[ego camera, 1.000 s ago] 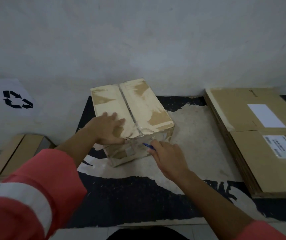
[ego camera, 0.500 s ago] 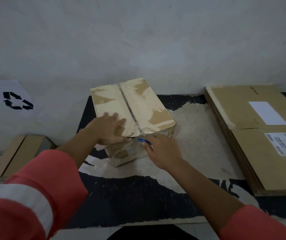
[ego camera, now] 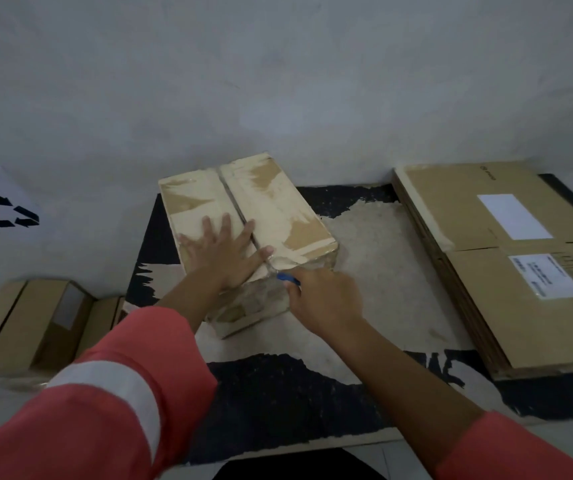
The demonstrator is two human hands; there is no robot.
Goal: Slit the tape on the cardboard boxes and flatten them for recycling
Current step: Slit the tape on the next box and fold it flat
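A taped cardboard box (ego camera: 278, 209) stands on a worn black mat (ego camera: 278, 393), its top seam running away from me. My left hand (ego camera: 224, 252) lies flat on the near left flap, fingers spread, pressing it down. My right hand (ego camera: 323, 299) grips a blue-handled cutter (ego camera: 287, 278) whose tip meets the near end of the top seam at the box's front edge. The blade itself is too small to make out.
A stack of flattened cardboard boxes (ego camera: 506, 271) with white labels lies at the right on the mat. More folded cardboard (ego camera: 32, 323) sits on the floor at the left. A sheet with a recycling symbol (ego camera: 1, 207) hangs on the wall (ego camera: 278, 81) close behind.
My right hand moved the cutter up from the box's front face to the near end of the top seam. My left hand spread flatter on the left flap.
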